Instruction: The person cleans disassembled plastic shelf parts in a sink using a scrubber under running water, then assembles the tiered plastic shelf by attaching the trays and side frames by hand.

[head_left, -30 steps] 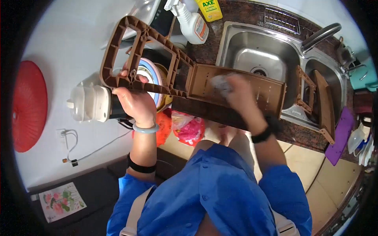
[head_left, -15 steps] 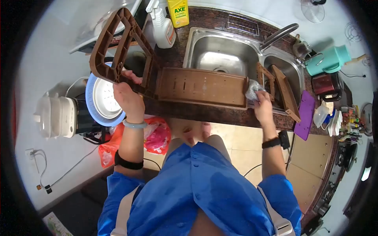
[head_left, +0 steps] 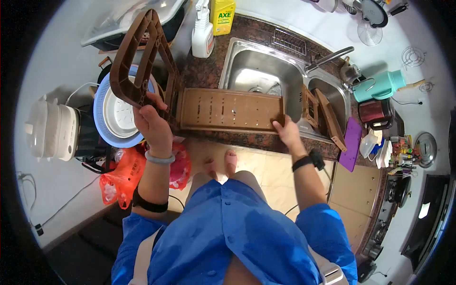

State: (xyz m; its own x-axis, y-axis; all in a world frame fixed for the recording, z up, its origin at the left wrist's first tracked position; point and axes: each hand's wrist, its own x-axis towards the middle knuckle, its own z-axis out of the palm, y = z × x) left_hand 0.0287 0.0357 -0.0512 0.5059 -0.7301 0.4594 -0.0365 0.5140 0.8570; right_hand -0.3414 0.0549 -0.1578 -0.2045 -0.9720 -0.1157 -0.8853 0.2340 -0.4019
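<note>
The brown plastic rack (head_left: 232, 111) is covering the near rim of the sink (head_left: 254, 71) and partly hiding a greyish wad (head_left: 275, 89) in the basin, too indistinct to identify. The rack's upright frame is blocking parts of the left hand (head_left: 154, 127) and blue basket (head_left: 100, 114). The top edge is cropping the spray bottle (head_left: 203, 40) and yellow AXE bottle (head_left: 222, 20). Condiment containers (head_left: 402, 146) are appearing too small to tell apart.

It's one head-worn, fisheye-ish cam looking forward and steeply down past the blue buttoned shirt (head_left: 228, 223), pretty close over the long brown plastic panel (head_left: 244, 105) and the speckled red-brown stone worktop (head_left: 202, 74).
</note>
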